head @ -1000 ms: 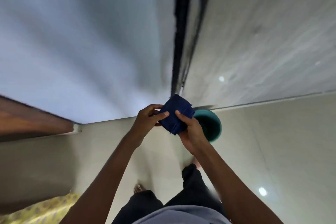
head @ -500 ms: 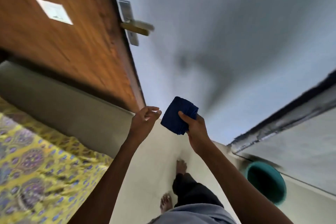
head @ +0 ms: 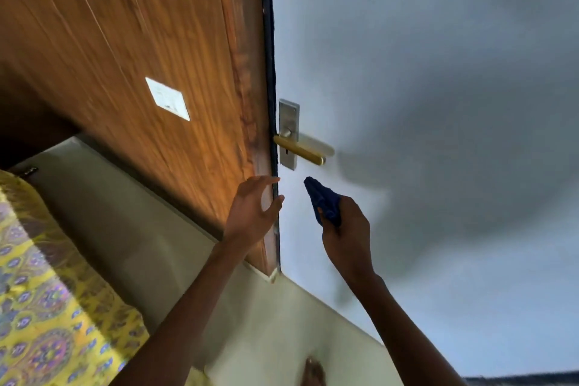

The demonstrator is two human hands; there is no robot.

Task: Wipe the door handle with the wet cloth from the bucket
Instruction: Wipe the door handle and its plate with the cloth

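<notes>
A brass lever door handle (head: 299, 150) on a silver backplate (head: 289, 122) sticks out from the edge of the wooden door (head: 156, 72). My right hand (head: 344, 232) is shut on a folded dark blue cloth (head: 322, 200), whose tip points up, a short way below the handle without touching it. Beside the door's edge, left of the cloth, my left hand (head: 253, 210) is open with fingers spread and holds nothing. The bucket is out of view.
A pale grey wall (head: 438, 103) fills the right side. A yellow patterned bedcover (head: 47, 307) lies at the lower left. Beige floor tiles (head: 266, 323) run between them, with my foot (head: 313, 373) at the bottom edge.
The view swung from the bucket corner to the door. My left hand let go of the cloth and opened. My right hand carried the cloth up close under the handle.
</notes>
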